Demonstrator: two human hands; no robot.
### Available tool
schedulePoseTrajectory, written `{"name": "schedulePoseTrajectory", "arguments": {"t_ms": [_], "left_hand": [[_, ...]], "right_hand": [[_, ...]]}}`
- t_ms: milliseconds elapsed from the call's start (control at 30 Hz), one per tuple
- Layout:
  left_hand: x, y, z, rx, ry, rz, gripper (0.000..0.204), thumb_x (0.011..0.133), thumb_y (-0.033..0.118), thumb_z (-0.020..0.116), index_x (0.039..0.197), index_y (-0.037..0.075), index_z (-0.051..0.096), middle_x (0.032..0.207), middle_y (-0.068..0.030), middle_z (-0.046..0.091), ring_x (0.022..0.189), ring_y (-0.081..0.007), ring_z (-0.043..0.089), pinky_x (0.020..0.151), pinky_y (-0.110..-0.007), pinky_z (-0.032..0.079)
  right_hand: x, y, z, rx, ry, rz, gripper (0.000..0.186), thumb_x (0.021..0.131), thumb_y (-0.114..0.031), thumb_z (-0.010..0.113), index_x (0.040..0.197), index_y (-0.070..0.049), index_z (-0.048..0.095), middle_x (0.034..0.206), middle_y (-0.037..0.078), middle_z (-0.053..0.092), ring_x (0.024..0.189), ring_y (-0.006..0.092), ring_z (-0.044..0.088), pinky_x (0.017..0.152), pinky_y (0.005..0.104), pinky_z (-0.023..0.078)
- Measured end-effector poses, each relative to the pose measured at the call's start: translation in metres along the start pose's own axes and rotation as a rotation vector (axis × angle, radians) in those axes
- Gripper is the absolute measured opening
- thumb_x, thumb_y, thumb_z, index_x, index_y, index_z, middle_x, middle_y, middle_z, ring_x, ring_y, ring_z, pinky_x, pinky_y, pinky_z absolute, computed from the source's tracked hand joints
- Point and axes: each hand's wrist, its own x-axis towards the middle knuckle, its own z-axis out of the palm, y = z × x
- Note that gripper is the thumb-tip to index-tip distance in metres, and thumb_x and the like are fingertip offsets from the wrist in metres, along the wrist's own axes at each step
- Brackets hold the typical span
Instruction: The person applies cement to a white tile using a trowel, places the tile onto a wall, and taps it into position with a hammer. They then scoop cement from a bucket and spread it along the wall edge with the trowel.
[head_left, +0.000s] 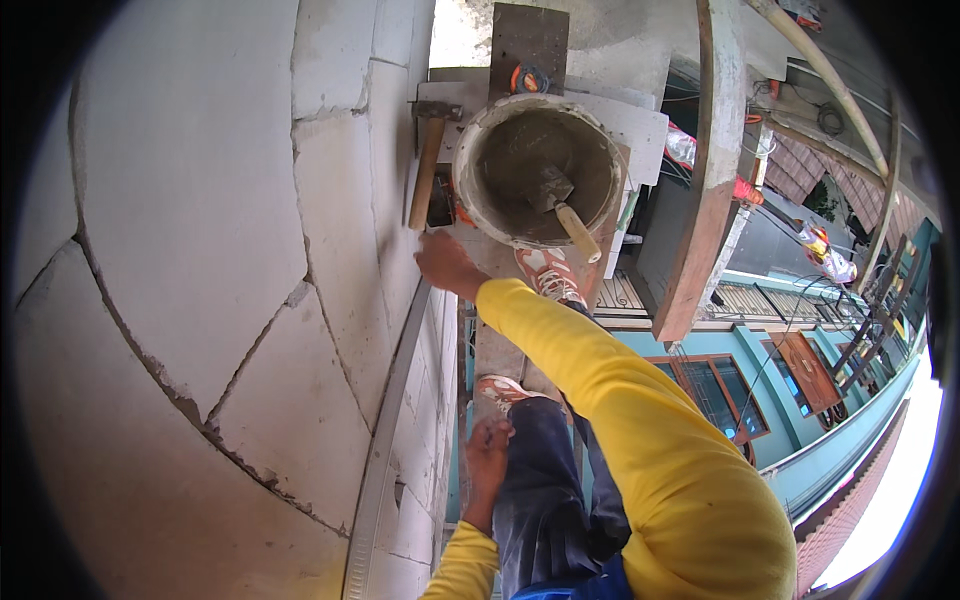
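My right hand (448,265), in a yellow sleeve, has curled fingers beside the white block wall (200,180), just below the wooden handle of a hammer (430,165); what it holds, if anything, is hidden. My left hand (488,460) is low by my dark trouser leg, fingers bent; I cannot make out anything in it. A long metal straightedge (385,430) runs along the wall beside it. A mortar bucket (495,140) stands above my right hand, with a trowel (575,225) inside, its wooden handle over the rim. A dark tool with orange parts (440,195) lies between hammer and bucket.
I stand on a narrow board platform (500,355), my shoes on it. A wooden post (685,250) rises at the right. Beyond and below are a teal building (770,380), poles (880,240), wires and roofing. A dark board (530,40) lies above the bucket.
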Motion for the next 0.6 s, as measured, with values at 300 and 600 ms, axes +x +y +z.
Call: {"name": "schedulePoseTrajectory", "arguments": {"t_ms": [300, 600], "left_hand": [[0.269, 0.227, 0.052, 0.12, 0.269, 0.639, 0.043, 0.097, 0.011, 0.065, 0.138, -0.003, 0.062, 0.131, -0.021, 0.068, 0.12, -0.0313, 0.07, 0.105, -0.039, 0.054], [0.331, 0.348, 0.071, 0.461, -0.232, 0.345, 0.033, 0.086, 0.012, 0.075, 0.116, -0.002, 0.072, 0.089, -0.0094, 0.073, 0.072, -0.0215, 0.064, 0.071, -0.037, 0.055]], "right_hand": [[-0.151, 0.065, -0.192, -0.608, 0.455, 0.131, 0.034, 0.096, -0.024, 0.072, 0.121, -0.003, 0.061, 0.117, 0.022, 0.068, 0.104, 0.0478, 0.072, 0.092, 0.0601, 0.057], [-0.082, 0.128, -0.204, -0.274, 0.091, 0.326, 0.048, 0.098, -0.036, 0.063, 0.122, 0.005, 0.059, 0.118, 0.032, 0.073, 0.118, 0.0475, 0.07, 0.099, 0.0535, 0.057]]}}
